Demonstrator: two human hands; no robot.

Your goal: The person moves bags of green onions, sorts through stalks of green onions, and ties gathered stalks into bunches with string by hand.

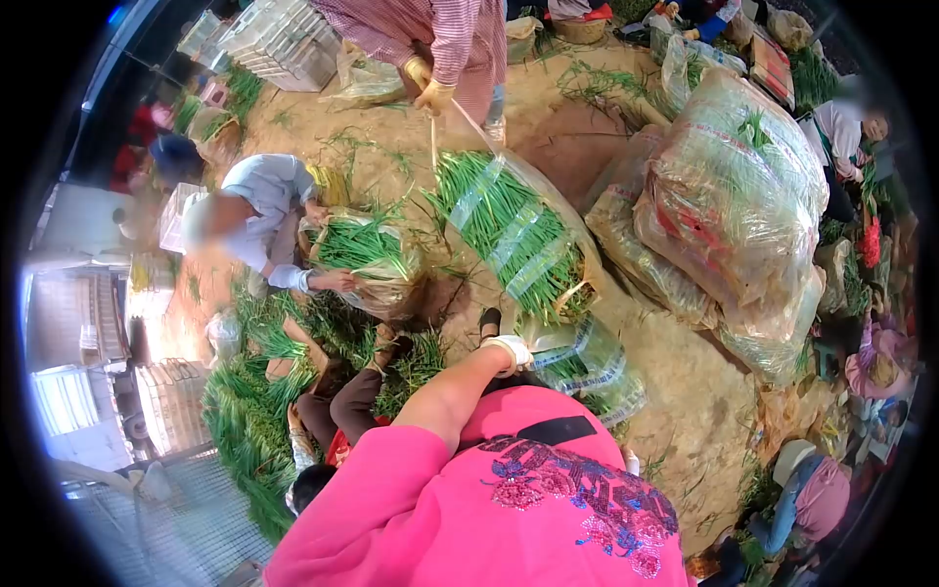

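Note:
My left hand (514, 354), in a pale glove, is closed at the edge of a clear plastic bag (599, 377) with printed bands, low in front of my body. Just beyond it lies a long plastic bag packed with green stalks (504, 225), probably scallions or garlic shoots. A co-worker's gloved hands (430, 90) pull up the far end of that bag. Of my right hand (632, 461) only a small pale bit shows beside my pink top, its fingers hidden.
A big wrapped bundle (734, 186) stands to the right. On the left, a co-worker handles a smaller bag of stalks (364, 245). Loose greens (245, 430) are heaped lower left beside a seated person. White crates (279, 44) stack at the back. Other people sit along the right.

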